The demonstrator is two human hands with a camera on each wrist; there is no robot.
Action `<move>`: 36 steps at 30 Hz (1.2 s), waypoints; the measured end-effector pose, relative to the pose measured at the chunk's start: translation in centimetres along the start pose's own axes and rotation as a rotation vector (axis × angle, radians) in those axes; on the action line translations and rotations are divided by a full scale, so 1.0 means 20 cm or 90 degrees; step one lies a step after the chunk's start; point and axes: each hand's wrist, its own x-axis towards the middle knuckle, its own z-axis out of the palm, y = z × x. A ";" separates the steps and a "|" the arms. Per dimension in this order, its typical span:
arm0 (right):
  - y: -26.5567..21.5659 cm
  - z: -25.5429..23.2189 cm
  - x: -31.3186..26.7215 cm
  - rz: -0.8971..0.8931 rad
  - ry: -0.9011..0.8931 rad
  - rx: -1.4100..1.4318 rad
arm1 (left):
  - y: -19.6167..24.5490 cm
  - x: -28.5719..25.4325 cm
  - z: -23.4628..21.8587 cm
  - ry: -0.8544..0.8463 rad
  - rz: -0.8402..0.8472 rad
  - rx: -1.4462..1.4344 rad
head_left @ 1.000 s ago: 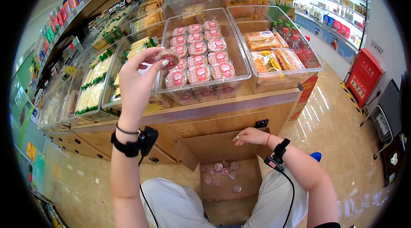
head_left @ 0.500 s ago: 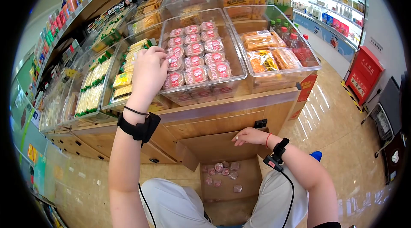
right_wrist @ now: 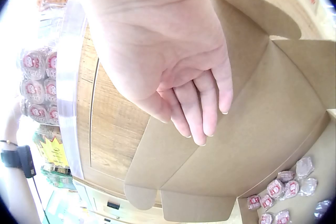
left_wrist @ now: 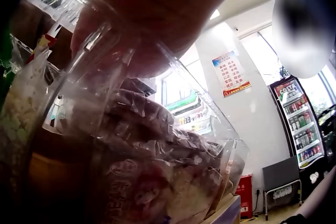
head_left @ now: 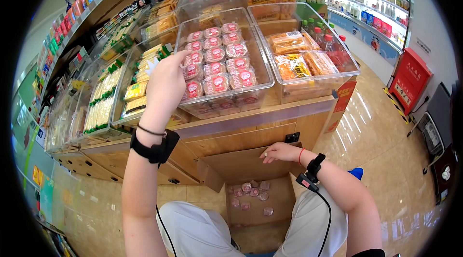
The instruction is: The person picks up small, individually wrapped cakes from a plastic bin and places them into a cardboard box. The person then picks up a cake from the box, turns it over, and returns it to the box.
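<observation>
My left hand (head_left: pixel 166 83) is over the left rim of a clear plastic bin (head_left: pixel 268 71), back of the hand up. A finger reaches straight to the left column of round, clear-wrapped cakes (head_left: pixel 215 84) with pink labels; the other fingertips are hidden behind the hand. In the left wrist view the hand (left_wrist: pixel 152 14) looms dark above wrapped cakes (left_wrist: pixel 142 182) seen through the bin wall. My right hand (head_left: pixel 280 152) hangs relaxed over an open cardboard box (right_wrist: pixel 220 140), palm bare in the right wrist view. Several more wrapped cakes (right_wrist: pixel 275 188) lie loose in the box.
Left of the cakes stand bins of packed sandwiches (head_left: pixel 103 98). To the right, another bin holds packaged bread (head_left: pixel 292 66) and bottles (head_left: pixel 328 45). A wooden cabinet (head_left: pixel 241 136) supports the bins. A red box (head_left: pixel 410 81) stands by the right wall.
The left hand, earlier pinching a wrapped cake above the bin's left side, has lowered to the left column and turned back up; that cake no longer shows in its fingers. The right hand stays put.
</observation>
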 end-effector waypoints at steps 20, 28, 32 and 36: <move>-0.01 0.00 0.00 0.019 -0.010 0.021 | 0.63 -1.57 1.11 -0.891 0.089 -0.282; 0.02 0.01 0.01 -0.013 0.002 0.058 | 0.59 -2.43 1.38 -0.760 -0.126 -0.076; 0.01 0.00 0.00 -0.015 0.000 0.034 | 0.42 -2.66 1.32 -0.963 -0.279 -0.028; 0.01 0.00 0.01 -0.016 -0.003 0.035 | 0.41 -2.78 1.26 -0.807 -0.266 0.036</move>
